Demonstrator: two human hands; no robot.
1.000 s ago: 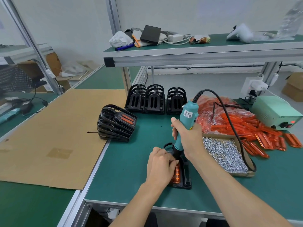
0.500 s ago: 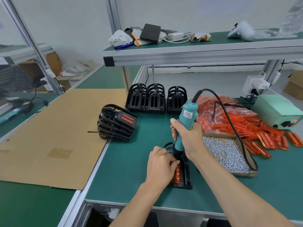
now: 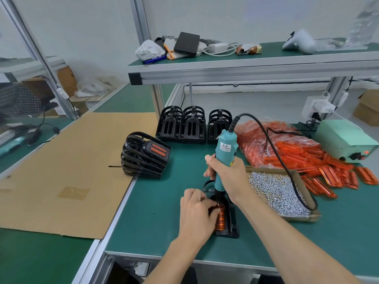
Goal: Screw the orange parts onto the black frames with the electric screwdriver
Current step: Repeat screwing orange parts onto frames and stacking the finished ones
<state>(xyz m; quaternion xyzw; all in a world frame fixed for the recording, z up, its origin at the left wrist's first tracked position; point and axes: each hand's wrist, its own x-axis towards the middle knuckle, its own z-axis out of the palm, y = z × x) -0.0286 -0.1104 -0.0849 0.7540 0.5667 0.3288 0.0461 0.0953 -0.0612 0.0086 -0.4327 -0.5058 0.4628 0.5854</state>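
A black frame (image 3: 232, 222) lies flat on the green bench near the front edge, with an orange part (image 3: 221, 221) seated in it. My left hand (image 3: 196, 210) holds the frame's left side, fingers curled over it by the orange part's far end. My right hand (image 3: 227, 175) grips the teal electric screwdriver (image 3: 224, 152) upright, its black tip down at the far end of the orange part. The tip's contact point is hidden behind my left fingers.
A stack of frames with orange parts fitted (image 3: 143, 154) lies at the left. Bare black frames (image 3: 190, 126) stand behind. A cardboard tray of screws (image 3: 279, 191), loose orange parts (image 3: 328, 173), an orange-filled bag (image 3: 264, 140) and a green power unit (image 3: 346, 140) sit at the right. Cardboard sheet (image 3: 67, 167) covers the left bench.
Hardly anything differs: both hands stay on the frame and the screwdriver, with the tool's tip held at the same end of the orange part.
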